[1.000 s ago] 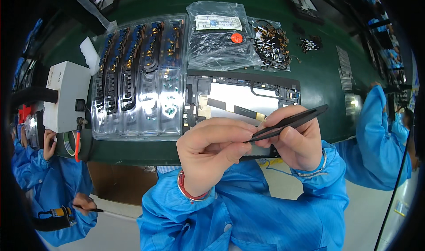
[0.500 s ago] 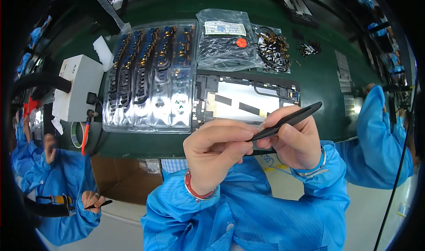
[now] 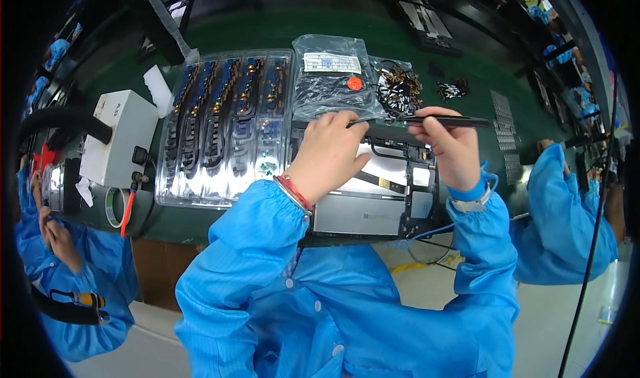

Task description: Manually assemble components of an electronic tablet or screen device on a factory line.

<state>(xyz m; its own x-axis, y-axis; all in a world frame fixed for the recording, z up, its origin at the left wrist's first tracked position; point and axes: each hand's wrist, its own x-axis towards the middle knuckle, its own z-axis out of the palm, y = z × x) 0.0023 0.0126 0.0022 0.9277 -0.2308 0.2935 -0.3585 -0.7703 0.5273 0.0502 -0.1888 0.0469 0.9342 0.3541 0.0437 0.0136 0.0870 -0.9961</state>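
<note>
An opened tablet-like device [image 3: 360, 216] with silver panels, black edges and dark strips lies on the green table in front of me. Over its far left part is my left hand [image 3: 328, 153], thumb apart from the fingers. The fingertips reach the device's far black edge; a small dark sliver shows beside them, and I cannot tell if they touch it. My right hand [image 3: 453, 153] grips black tweezers [image 3: 460, 121] between thumb and fingers, held nearly level. Their tip points left, toward my left fingertips, just in front of a clear bag of small cables [image 3: 398, 90].
Left of the device sits a clear plastic tray [image 3: 223, 198] of small parts. A bag with an orange sticker [image 3: 330, 98] lies behind. Further left are a white box [image 3: 119, 141] and a tape roll [image 3: 119, 208]. Co-workers in blue sit on both sides; metal strips [image 3: 505, 128] lie right.
Both hands have moved away from me to the device's far edge. My left hand has let go of the tweezers' tip; the right still holds them. The view has shifted, showing more of the device.
</note>
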